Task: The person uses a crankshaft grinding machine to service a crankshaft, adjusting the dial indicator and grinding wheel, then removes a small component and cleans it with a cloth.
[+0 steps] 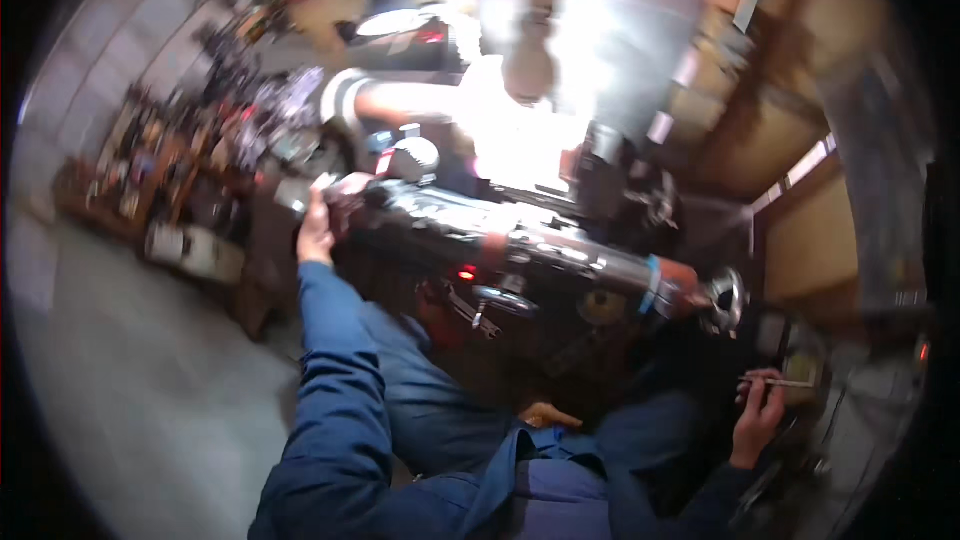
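A long metal lathe [460, 225] lies across the view in front of me, blurred by motion. At its left end my left hand [318, 227] is closed against a shiny metal part; blur and shadow hide exactly what the fingers hold. My right hand [760, 420] is raised off to the lower right, apart from the machine, with a thin light-coloured rod [790, 382] pinched between the fingers. Nearest to that hand on the lathe is a round metal handwheel [728, 302]. A smaller crank wheel [505, 301] sits on the machine's near side, beside a glowing red light [467, 273].
A very bright lamp glare [530, 130] washes out the area behind the lathe. Cluttered shelves [170, 155] with several small items line the left wall. A white box [195, 252] is by their base. Wooden panels [815, 240] stand at the right.
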{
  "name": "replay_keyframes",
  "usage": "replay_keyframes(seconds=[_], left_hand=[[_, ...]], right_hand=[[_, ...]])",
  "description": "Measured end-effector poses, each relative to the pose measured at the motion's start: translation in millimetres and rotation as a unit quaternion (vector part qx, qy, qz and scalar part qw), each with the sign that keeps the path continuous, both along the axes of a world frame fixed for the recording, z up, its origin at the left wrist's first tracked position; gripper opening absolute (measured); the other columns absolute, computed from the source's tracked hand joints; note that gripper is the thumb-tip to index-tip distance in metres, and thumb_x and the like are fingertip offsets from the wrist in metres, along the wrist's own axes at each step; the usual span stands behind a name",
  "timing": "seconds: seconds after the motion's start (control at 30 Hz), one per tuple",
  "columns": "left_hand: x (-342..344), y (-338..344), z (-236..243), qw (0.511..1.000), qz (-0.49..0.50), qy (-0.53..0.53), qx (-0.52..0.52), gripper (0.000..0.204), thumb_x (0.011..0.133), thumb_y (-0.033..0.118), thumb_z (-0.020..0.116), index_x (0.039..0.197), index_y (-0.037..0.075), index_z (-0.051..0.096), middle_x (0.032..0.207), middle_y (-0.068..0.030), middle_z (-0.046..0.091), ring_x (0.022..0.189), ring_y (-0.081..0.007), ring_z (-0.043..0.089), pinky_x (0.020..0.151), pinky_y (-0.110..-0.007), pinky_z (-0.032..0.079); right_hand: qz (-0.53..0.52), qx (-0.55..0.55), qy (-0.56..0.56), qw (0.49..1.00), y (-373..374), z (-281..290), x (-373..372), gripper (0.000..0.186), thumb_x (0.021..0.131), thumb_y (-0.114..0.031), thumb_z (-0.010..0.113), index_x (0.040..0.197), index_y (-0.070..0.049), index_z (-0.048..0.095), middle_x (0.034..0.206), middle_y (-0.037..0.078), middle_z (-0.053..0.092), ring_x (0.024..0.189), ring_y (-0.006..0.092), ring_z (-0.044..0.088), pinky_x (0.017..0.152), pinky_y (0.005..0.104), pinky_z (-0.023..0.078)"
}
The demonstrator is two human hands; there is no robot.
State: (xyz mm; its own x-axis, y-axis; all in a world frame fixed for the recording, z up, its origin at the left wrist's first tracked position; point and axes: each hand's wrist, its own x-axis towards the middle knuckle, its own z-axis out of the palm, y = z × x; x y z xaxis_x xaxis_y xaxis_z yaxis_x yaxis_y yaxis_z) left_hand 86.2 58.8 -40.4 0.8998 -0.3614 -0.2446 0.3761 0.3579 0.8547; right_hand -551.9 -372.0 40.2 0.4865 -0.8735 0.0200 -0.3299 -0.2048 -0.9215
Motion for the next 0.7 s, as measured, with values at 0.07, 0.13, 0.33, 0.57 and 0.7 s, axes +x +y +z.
replay_keyframes(seconds=[0.07,0.13,0.33,0.57,0.7], left_hand=[[-2.8,-3.1,-1.0,0.999,-0.028,0.0,-0.021,0.05,0.093,0.059,0.056,0.106,0.012,0.068,0.093,-0.0048,0.071,0.083,-0.0193,0.067,0.077,-0.035,0.052],[-13.3,5.6,1.2,0.999,-0.024,0.016,-0.024,0.051,0.093,0.062,0.055,0.101,0.014,0.069,0.086,-0.004,0.07,0.077,-0.0182,0.066,0.073,-0.035,0.052],[-27.8,51.1,-10.1,0.978,0.114,0.076,0.159,0.045,0.092,0.06,0.06,0.085,0.016,0.069,0.073,0.0025,0.064,0.06,-0.0121,0.057,0.056,-0.03,0.047],[-21.0,57.3,-15.2,0.982,-0.051,0.017,0.182,0.027,0.1,0.031,0.057,0.105,0.008,0.07,0.09,-0.0037,0.072,0.073,-0.0153,0.067,0.065,-0.032,0.054],[-10.5,64.4,-48.3,0.995,-0.052,-0.009,0.09,0.033,0.099,0.036,0.059,0.109,0.006,0.068,0.093,-0.0055,0.073,0.077,-0.0169,0.068,0.069,-0.033,0.055]], right_hand=[[0.104,-0.046,-0.029,0.993,27.4,40.7,59.1,0.014,0.102,-0.01,0.05,0.106,-0.001,0.059,0.104,0.012,0.061,0.095,0.0185,0.064,0.079,0.0268,0.054],[0.235,-0.099,-0.09,0.963,70.4,59.5,129.8,0.012,0.1,-0.002,0.049,0.103,0.0,0.06,0.105,0.013,0.061,0.095,0.0221,0.066,0.075,0.0275,0.058],[0.562,-0.179,-0.101,0.801,198.8,26.3,301.4,0.039,0.078,-0.004,0.07,0.117,-0.003,0.067,0.093,0.018,0.065,0.081,0.0311,0.067,0.072,0.036,0.053],[0.606,0.352,-0.035,0.713,314.1,-68.9,432.4,0.026,0.094,0.001,0.053,0.119,0.004,0.06,0.097,0.01,0.066,0.085,0.0201,0.066,0.077,0.0317,0.054],[0.503,0.38,-0.102,0.77,354.7,-133.4,472.7,0.028,0.099,0.0,0.05,0.125,-0.007,0.044,0.101,0.013,0.061,0.082,0.02,0.063,0.071,0.0355,0.057]])
